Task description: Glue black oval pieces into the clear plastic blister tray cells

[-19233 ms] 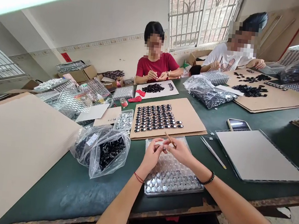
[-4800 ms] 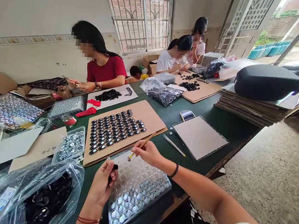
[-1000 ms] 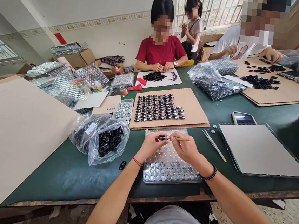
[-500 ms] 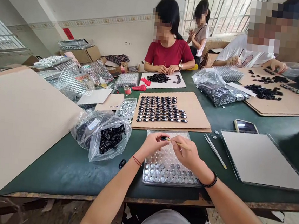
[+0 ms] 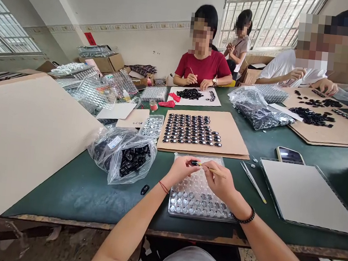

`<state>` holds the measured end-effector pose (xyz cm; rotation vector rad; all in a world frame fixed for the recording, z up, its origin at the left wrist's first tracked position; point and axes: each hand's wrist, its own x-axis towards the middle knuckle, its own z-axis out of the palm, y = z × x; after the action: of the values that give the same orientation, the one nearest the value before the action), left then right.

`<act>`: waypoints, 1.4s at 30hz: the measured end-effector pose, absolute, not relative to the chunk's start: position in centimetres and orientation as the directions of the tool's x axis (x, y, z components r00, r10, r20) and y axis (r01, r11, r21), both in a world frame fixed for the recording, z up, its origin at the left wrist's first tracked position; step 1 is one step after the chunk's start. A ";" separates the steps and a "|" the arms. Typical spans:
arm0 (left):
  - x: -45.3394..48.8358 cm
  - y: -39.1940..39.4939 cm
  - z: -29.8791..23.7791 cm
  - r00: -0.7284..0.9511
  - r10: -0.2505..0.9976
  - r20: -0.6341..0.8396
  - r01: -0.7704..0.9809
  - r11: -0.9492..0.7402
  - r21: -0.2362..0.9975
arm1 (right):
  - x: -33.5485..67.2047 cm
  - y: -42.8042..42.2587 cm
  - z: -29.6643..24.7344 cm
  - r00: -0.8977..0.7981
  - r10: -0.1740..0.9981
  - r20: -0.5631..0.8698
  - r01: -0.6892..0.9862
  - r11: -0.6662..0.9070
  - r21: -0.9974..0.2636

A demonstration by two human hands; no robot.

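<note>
Between the fingertips of my left hand (image 5: 183,169) is a small glossy black oval piece (image 5: 194,163). My right hand (image 5: 220,179) pinches a thin wooden stick (image 5: 214,171), its tip touching or very close to the black piece. Both hands are above a clear plastic tray (image 5: 202,216) whose front rows hold round silvery parts. Just beyond lies a cardboard sheet (image 5: 234,138) with rows of black oval pieces (image 5: 189,130), each with a pale spot. One loose black piece (image 5: 145,189) rests on the green table (image 5: 93,200), left of my left forearm.
An open plastic bag (image 5: 132,161) of black pieces and a box of small silvery parts (image 5: 151,126) stand left. Tweezers (image 5: 253,182), a phone (image 5: 290,155) and a board-covered tray (image 5: 306,194) lie right. Two people work across the table; another stands behind. A large cardboard sheet (image 5: 31,141) covers the far left.
The view has shifted slightly, so things appear a little further right. My hands keep the black piece and stick together. The person in red has turned their head and raised a stick.
</note>
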<state>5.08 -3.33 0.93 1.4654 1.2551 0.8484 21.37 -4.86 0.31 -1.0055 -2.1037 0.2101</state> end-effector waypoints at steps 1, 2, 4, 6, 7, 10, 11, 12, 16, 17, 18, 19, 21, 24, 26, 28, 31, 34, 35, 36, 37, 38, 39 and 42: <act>5.1 -3.4 1.0 0.220 0.972 -0.086 0.281 0.021 0.960 | 21.4 -4.9 0.3 -0.389 0.714 0.582 0.587 0.679 -0.441; 5.0 -3.4 1.0 0.221 0.972 -0.083 0.282 0.017 0.959 | 21.4 -4.9 0.3 -0.396 0.709 0.584 0.586 0.685 -0.434; 5.0 -3.5 1.1 0.225 0.971 -0.077 0.283 0.010 0.959 | 21.4 -4.9 0.3 -0.407 0.698 0.590 0.588 0.694 -0.416; 5.0 -3.6 1.1 0.225 0.972 -0.072 0.284 0.006 0.959 | 21.5 -4.9 0.2 -0.410 0.694 0.591 0.596 0.695 -0.402; 5.0 -3.6 1.1 0.222 0.972 -0.071 0.284 0.006 0.959 | 21.5 -4.9 0.2 -0.409 0.695 0.591 0.602 0.693 -0.398; 5.1 -3.5 1.1 0.212 0.974 -0.078 0.265 0.019 0.964 | 21.5 -4.9 0.3 -0.409 0.694 0.592 0.605 0.692 -0.394; 5.1 -3.5 1.2 0.210 0.974 -0.086 0.247 0.032 0.968 | 21.5 -4.8 0.3 -0.411 0.694 0.591 0.603 0.693 -0.395; 5.1 -3.4 1.3 0.211 0.973 -0.096 0.223 0.047 0.974 | 21.4 -4.8 0.4 -0.415 0.693 0.589 0.602 0.695 -0.394; 5.2 -3.3 1.4 0.209 0.973 -0.102 0.143 0.073 0.987 | 21.2 -4.9 0.5 -0.454 0.676 0.580 0.609 0.711 -0.352; 5.2 -3.3 1.4 0.201 0.975 -0.094 0.143 0.066 0.988 | 21.2 -4.9 0.5 -0.464 0.671 0.578 0.613 0.715 -0.337; 5.2 -3.3 1.3 0.191 0.978 -0.087 0.149 0.059 0.987 | 21.1 -4.9 0.5 -0.472 0.666 0.578 0.616 0.718 -0.324; 5.2 -3.2 1.3 0.179 0.980 -0.085 0.158 0.057 0.986 | 21.1 -4.9 0.5 -0.478 0.662 0.577 0.619 0.720 -0.314; 5.2 -3.2 1.2 0.165 0.982 -0.087 0.173 0.058 0.983 | 21.0 -4.9 0.5 -0.488 0.656 0.575 0.621 0.724 -0.299; 5.3 -3.2 1.1 0.158 0.983 -0.093 0.186 0.063 0.981 | 21.0 -4.8 0.4 -0.493 0.652 0.576 0.623 0.727 -0.290; 5.4 -3.2 1.1 0.147 0.984 -0.102 0.202 0.071 0.977 | 21.0 -4.8 0.4 -0.490 0.653 0.577 0.620 0.727 -0.296; 5.4 -3.2 1.2 0.133 0.985 -0.107 0.224 0.075 0.972 | 21.0 -4.8 0.4 -0.485 0.657 0.578 0.611 0.727 -0.314; 5.6 -3.3 1.1 0.111 0.990 -0.084 0.239 0.055 0.969 | 20.9 -4.9 0.3 -0.450 0.688 0.569 0.570 0.712 -0.410; 5.7 -3.5 0.8 0.106 0.993 -0.054 0.211 0.031 0.977 | 20.8 -4.6 0.3 -0.338 0.797 0.501 0.453 0.604 -0.655; 5.8 -3.5 0.7 0.114 0.992 -0.047 0.196 0.024 0.980 | 20.9 -4.5 0.4 -0.287 0.849 0.443 0.372 0.525 -0.765; 5.8 -3.5 0.6 0.120 0.992 -0.037 0.181 0.015 0.983 | 20.9 -4.3 0.5 -0.244 0.899 0.364 0.260 0.422 -0.868; 5.8 -3.5 0.5 0.121 0.992 -0.024 0.171 0.003 0.985 | 21.0 -4.1 0.6 -0.215 0.938 0.273 0.124 0.303 -0.945; 5.7 -3.5 0.4 0.113 0.994 -0.010 0.167 -0.009 0.986 | 21.0 -4.0 0.7 -0.202 0.961 0.189 -0.018 0.189 -0.982; 5.7 -3.4 0.4 0.094 0.996 0.006 0.168 -0.022 0.986 | 21.1 -3.8 0.8 -0.199 0.972 0.127 -0.138 0.101 -0.985; 5.4 -3.2 0.3 0.028 0.999 0.035 0.174 -0.040 0.984 | 21.2 -3.6 0.9 -0.158 0.983 0.095 -0.208 0.061 -0.976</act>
<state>5.44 -3.25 0.35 1.3776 1.3005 1.1303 21.22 -3.63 0.88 -0.9165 -1.2117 1.3599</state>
